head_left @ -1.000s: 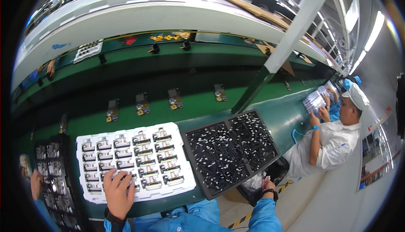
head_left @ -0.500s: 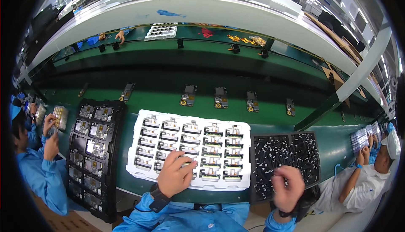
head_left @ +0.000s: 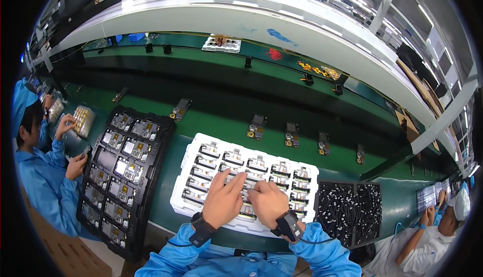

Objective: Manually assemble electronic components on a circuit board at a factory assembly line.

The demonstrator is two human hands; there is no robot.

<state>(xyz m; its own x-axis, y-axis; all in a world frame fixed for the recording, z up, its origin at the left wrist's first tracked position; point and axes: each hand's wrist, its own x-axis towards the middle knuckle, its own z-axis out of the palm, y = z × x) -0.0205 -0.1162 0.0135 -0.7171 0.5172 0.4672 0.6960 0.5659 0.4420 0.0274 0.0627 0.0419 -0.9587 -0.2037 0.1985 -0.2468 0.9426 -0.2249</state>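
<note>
A white molded tray [head_left: 181, 179] lies before me, holding rows of small black-and-silver electronic modules [head_left: 301, 175]. Over its middle, my left hand [head_left: 224, 201] is open, its fingers stretched forward and touching the modules. Close beside it, my right hand [head_left: 271, 204] has its fingers bent together and pointing down at the same part of the tray. What those fingertips pinch, if anything, is hidden. Both wrists wear black bands with cables. Right of the white tray stands a black bin [head_left: 380, 209] full of small black parts with light ends.
At left, a black tray [head_left: 160, 148] holds circuit assemblies, tilted near a co-worker in blue [head_left: 43, 169]. Several circuit boards [head_left: 257, 127] lie along the green surface beyond. A shelf [head_left: 201, 18] spans above, with a slanting post [head_left: 392, 161] at right. Another co-worker [head_left: 432, 242] sits at far right.
My right hand has moved left from above the black bin to the white tray, beside my left hand. My left hand's fingers have straightened. The view has turned left.
</note>
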